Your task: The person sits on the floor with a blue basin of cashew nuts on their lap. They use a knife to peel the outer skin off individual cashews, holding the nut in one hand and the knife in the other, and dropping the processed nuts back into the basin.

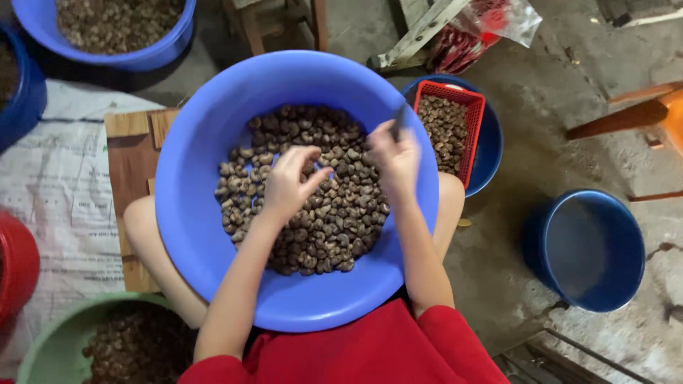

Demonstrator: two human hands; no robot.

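A big blue plastic basin (192, 213) rests on my lap, holding a heap of brown cashew nuts in their shells (320, 227). My left hand (290, 183) reaches into the heap with fingers curled over the nuts, seemingly picking one. My right hand (395, 158) hovers over the right side of the heap and grips a small dark knife-like tool (400, 119) that points up and away.
A red mesh basket of nuts (449, 128) sits in a blue bowl at right. An empty blue bucket (590, 249) stands further right. A blue basin of nuts (114, 28), a green basin (85, 341), a red tub (14, 263) and a wooden board (131, 163) lie left.
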